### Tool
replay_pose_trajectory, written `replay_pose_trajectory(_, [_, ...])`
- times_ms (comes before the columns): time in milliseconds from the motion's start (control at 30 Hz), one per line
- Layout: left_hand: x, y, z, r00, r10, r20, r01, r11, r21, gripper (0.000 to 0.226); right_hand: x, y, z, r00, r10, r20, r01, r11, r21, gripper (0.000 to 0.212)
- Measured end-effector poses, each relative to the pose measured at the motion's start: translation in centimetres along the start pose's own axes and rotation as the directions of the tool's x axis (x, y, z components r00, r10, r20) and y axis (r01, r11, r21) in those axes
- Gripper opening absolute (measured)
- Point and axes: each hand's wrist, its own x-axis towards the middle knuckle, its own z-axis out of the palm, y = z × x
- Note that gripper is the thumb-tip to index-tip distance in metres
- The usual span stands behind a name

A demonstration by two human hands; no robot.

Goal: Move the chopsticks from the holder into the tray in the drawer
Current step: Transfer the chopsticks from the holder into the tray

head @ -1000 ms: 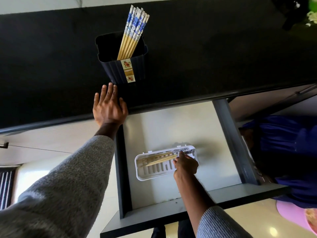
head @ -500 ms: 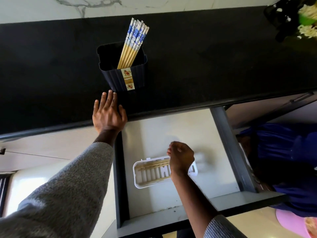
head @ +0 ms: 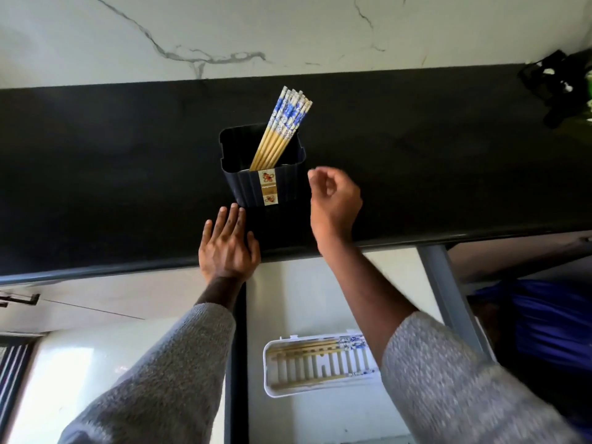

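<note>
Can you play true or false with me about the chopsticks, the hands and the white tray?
1. The black holder has chopsticks standing in it. True.
2. The right hand is holding chopsticks. False: it is empty, fingers loosely curled, beside the holder.
3. The left hand lies flat on the black counter. True.
4. The white tray is empty. False: some chopsticks lie in it.
5. The tray sits on the counter. False: it sits in the open drawer below.

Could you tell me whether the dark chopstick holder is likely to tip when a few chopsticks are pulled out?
Possibly: the holder looks like light plastic, and the chopsticks lean against its far right rim. The left hand lies flat just in front, not bracing it.
</note>
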Motion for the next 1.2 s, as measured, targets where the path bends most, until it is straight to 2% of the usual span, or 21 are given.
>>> replay_pose_trajectory(133, [0.0, 0.0, 0.0, 1.000, 0.001, 0.004, -0.001, 1.000, 0.004, 0.066, 3.3, -2.4, 2.4, 0.999, 0.026, 0.030, -0.027, 0.999, 0.034, 0.025])
replay_pose_trajectory(300, [0.1, 0.1, -0.1, 1.000, 0.002, 0.026, -0.003, 1.000, 0.015, 0.067, 6.9, -3.9, 5.0, 0.963, 0.249, 0.103, -0.253, 0.967, 0.032, 0.036])
replay_pose_trajectory(533, [0.1, 0.1, -0.1, 1.000, -0.005, 0.015, 0.004, 1.000, 0.011, 0.066, 8.7, -4.6, 6.4, 0.877, 0.436, 0.203, -0.439, 0.898, -0.033, 0.024])
replay_pose_trajectory(967, [0.1, 0.1, -0.1, 1.000, 0.001, 0.018, -0.001, 1.000, 0.011, 0.065, 8.8, -4.6, 7.0, 0.912, 0.375, 0.167, -0.384, 0.923, 0.020, 0.025])
replay_pose_trajectory(1200, [0.0, 0.1, -0.1, 1.000, 0.000, 0.023, 0.000, 1.000, 0.011, 0.066, 9.0, -4.9, 6.6, 0.933, 0.330, 0.145, -0.343, 0.936, 0.076, 0.031])
